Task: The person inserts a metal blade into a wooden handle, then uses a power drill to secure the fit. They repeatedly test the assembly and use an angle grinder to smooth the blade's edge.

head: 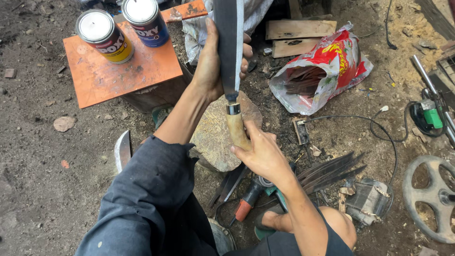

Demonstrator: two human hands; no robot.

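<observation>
Sleeve: our dark sleeve (147, 199) on the left arm sits closest to the lens, reaching up toward the blade.
Right hand: our right hand (260, 154) is clenched around the pale wooden handle (237, 130), gripping it from below.
Left hand: our left hand (213, 61) wraps the flat of the knife blade (230, 42) just above the metal collar, fingers curled round its far side.
Knife: it stands nearly upright between our two hands, blade pointing away from us, over the stone (213, 137) that lies just under our right hand.
Done so far: we judge the handle already seated on the blade, since collar and wood meet with no gap we can see.
Left to do: whether the joint is glued or set we cannot tell; no glue shows on it.
Cans: two tins (123, 28) stand lids on atop the orange board (118, 71), left of our left hand.
Other blades: bare blades (332, 170) without handles fan out right of our right hand, and more sit in the red bag (327, 66) beyond; we take these as work waiting.
Grinder: a power tool (251, 196) lies on the ground below our right wrist.
</observation>
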